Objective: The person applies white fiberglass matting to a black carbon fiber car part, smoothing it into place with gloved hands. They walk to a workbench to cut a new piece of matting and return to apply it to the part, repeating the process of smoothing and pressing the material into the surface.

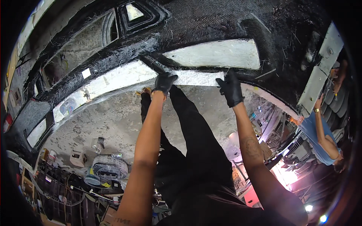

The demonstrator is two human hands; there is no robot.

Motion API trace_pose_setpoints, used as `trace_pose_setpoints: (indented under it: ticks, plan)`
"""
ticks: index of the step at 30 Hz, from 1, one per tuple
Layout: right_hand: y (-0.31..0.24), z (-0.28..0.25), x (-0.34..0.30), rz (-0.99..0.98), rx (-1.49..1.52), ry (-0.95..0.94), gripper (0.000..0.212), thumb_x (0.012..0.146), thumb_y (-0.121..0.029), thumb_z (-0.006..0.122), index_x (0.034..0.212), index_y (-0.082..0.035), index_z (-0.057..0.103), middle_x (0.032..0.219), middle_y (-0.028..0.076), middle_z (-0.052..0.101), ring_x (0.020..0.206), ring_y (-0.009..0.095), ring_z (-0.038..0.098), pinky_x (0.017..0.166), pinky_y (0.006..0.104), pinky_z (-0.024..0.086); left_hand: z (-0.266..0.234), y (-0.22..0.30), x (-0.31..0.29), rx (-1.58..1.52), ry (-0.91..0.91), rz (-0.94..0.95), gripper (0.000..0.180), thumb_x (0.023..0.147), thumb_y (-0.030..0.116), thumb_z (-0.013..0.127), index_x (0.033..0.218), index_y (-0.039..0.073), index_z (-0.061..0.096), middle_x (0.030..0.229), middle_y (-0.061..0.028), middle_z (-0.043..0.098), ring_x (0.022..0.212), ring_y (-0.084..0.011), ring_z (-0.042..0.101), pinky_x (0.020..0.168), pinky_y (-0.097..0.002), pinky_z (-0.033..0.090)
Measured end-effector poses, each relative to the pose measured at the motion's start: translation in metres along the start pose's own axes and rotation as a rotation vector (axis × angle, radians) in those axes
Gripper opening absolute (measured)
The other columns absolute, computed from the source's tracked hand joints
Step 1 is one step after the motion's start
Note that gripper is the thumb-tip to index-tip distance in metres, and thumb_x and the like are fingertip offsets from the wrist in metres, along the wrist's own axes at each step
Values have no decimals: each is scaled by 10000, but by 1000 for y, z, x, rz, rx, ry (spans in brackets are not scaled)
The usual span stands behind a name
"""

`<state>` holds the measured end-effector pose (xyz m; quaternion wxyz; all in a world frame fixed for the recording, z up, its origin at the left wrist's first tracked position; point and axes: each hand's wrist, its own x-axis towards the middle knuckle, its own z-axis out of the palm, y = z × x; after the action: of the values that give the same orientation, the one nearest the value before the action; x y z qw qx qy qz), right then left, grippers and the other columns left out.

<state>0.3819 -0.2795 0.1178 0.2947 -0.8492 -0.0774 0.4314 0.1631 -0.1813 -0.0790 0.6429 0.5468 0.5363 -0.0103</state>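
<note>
Both my hands wear black gloves and press a strip of white fibreglass cloth [196,78] against the edge of a large black carbon-fibre shell [211,26] ahead of me. My left hand [164,83] lies flat on the strip's left part. My right hand [230,88] pinches the strip's right end between its fingers. A wider white fibreglass patch [218,54] sits just above the strip. Another pale laminated band [109,81] runs leftward along the shell's rim.
Rectangular openings [81,43] cut through the shell at upper left. A concrete floor [113,120] shows below, with a fabric roll [110,166], containers and shelving at lower left. Another person in a blue top [320,137] reaches toward a pale bracket [320,71] at right.
</note>
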Motion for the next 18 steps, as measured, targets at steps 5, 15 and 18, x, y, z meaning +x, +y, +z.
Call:
trace_pose_setpoints:
  ticks: [5, 15, 18]
  plan:
    - [36, 5, 29, -66, -543, 79, 199, 774, -156, 665, 964, -107, 633, 708, 176, 612, 614, 306, 603, 553, 408, 460, 13, 36, 2, 458, -55, -122, 350, 710, 339, 610, 873, 34, 664, 982, -195, 629, 931, -380, 584, 809, -433, 473]
    - [30, 4, 37, -213, -905, 18, 152, 758, -201, 632, 884, -145, 695, 828, 190, 639, 765, 366, 619, 693, 437, 497, 18, 60, 15, 617, -161, -271, 305, 737, 249, 573, 913, 13, 654, 1005, -226, 624, 936, -370, 607, 780, -413, 493]
    - [21, 5, 37, -184, -951, -13, 150, 768, -195, 618, 885, -128, 684, 849, 198, 638, 795, 364, 620, 708, 443, 493, 19, 62, 16, 612, -179, -308, 301, 746, 226, 550, 923, 4, 650, 1006, -233, 622, 936, -367, 610, 781, -412, 494]
